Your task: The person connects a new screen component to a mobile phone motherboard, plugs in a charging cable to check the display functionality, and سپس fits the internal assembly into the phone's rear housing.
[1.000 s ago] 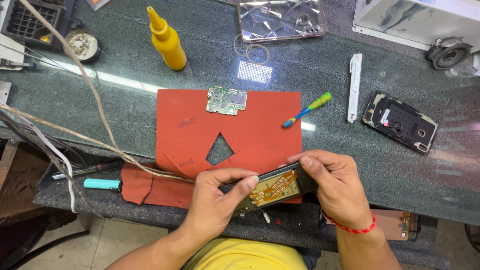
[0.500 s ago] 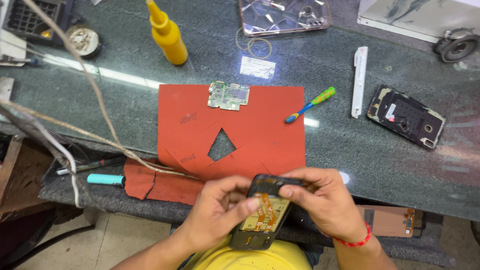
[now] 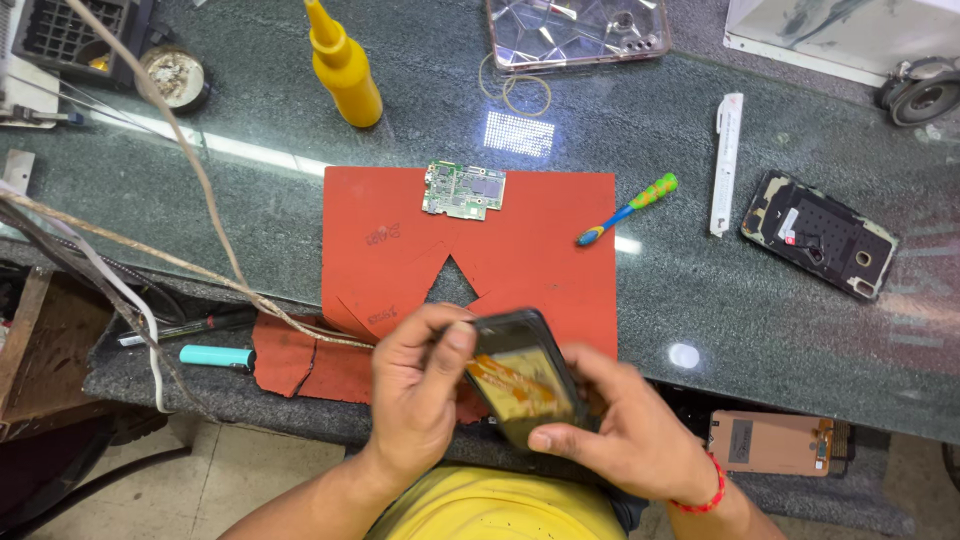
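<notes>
Both hands hold an opened black phone body (image 3: 520,380) with orange-gold parts showing inside, just above the front edge of the counter. My left hand (image 3: 415,395) grips its left side, thumb pressed near the top edge. My right hand (image 3: 620,430), with a red thread at the wrist, supports it from below and right, a finger lying along its lower edge. The phone is turned nearly upright in view. Behind it lies a red mat (image 3: 520,250) with a triangular cut-out, and a small green circuit board (image 3: 463,189) rests at the mat's far edge.
A yellow squeeze bottle (image 3: 343,68), a blue-green toothbrush (image 3: 628,208), a white strip (image 3: 727,163), another opened phone (image 3: 818,233), a clear phone cover (image 3: 577,30), a rubber band (image 3: 515,88) and a light-blue tube (image 3: 217,355) lie about. Cables (image 3: 180,265) cross the left side. A screen panel (image 3: 770,442) sits lower right.
The phone body went from lying sideways between the hands to nearly upright, drawn closer to me. My left thumb moved onto its upper left edge; my right hand slid beneath it.
</notes>
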